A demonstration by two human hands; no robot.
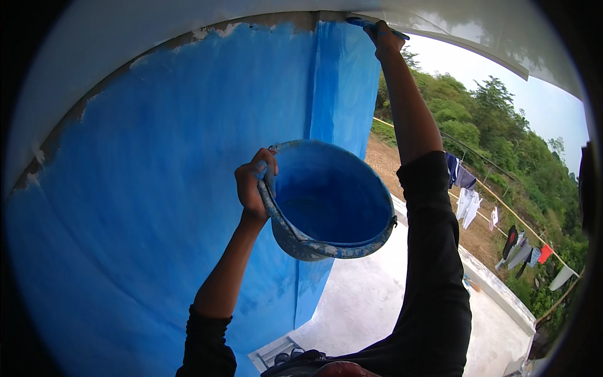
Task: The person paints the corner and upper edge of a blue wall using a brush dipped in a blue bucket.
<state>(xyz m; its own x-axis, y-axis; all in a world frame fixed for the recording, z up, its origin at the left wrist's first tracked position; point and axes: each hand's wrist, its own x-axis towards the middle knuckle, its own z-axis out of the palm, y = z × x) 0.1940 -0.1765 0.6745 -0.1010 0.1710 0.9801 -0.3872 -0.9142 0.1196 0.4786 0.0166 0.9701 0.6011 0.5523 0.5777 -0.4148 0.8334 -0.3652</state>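
Note:
My left hand (256,181) grips the rim of a paint-smeared bucket (330,193), which is tilted so that its blue inside faces me. Some blue paint marks the left thumb. High up, my right hand (387,40) is closed around a paintbrush (362,22), whose bristles are at the top of a blue wall (212,122), just under the pale ceiling. A darker, wet-looking blue strip (327,80) runs down the pillar near the brush. Along the wall's upper edge shows a grey unpainted band (273,20) with ragged white patches.
The ceiling (452,21) hangs close above the brush. Below lies a pale concrete floor (362,287), bordered by a low white ledge (494,292). My shoes (288,356) rest by a grey ladder-like step (268,351). Laundry (468,205) hangs on lines outside, before a green hillside (499,127).

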